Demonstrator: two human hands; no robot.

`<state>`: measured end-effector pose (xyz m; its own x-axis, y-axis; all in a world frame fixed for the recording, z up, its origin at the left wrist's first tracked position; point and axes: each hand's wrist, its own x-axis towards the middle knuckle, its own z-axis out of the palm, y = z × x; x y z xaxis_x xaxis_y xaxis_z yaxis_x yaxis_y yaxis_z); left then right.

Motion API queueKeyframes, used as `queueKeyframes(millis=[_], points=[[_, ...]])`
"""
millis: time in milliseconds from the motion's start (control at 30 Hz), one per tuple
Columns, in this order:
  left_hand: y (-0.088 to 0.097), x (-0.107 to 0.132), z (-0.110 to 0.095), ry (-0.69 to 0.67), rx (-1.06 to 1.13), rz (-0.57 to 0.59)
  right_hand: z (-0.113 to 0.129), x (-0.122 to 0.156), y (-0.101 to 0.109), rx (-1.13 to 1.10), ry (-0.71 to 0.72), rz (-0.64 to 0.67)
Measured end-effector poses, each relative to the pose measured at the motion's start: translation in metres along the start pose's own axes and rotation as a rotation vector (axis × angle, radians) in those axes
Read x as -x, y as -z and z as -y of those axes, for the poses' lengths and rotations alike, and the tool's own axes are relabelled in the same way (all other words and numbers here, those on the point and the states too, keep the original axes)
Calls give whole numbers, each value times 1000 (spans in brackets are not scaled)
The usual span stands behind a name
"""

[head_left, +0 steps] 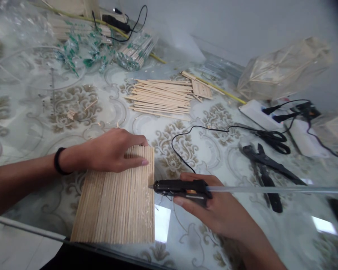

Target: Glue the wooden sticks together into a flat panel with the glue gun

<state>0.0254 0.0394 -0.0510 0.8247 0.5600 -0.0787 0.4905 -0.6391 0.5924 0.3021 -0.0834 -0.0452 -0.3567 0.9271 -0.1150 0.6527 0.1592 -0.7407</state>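
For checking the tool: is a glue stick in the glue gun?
In: a clear glue stick juts from the rear of the glue gun.

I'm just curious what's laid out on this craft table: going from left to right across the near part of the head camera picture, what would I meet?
Black wristband → left hand, flat on the wooden stick panel → glue gun, gripped by the right hand → black pliers.

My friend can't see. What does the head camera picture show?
The left hand presses flat on a panel of wooden sticks while the right hand holds a glue gun, tip at the panel's right edge. Loose sticks, scissors and pliers lie beyond on the table.
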Motion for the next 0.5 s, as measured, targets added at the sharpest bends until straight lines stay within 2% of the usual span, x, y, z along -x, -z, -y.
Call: queueKeyframes(millis=[67,500], points=[[0,0,0,-3,-2,-5,2,-2,1,-19,-6,21],[2,0,-1,-2,20,5,2,-5,-1,-63,-146,-63]])
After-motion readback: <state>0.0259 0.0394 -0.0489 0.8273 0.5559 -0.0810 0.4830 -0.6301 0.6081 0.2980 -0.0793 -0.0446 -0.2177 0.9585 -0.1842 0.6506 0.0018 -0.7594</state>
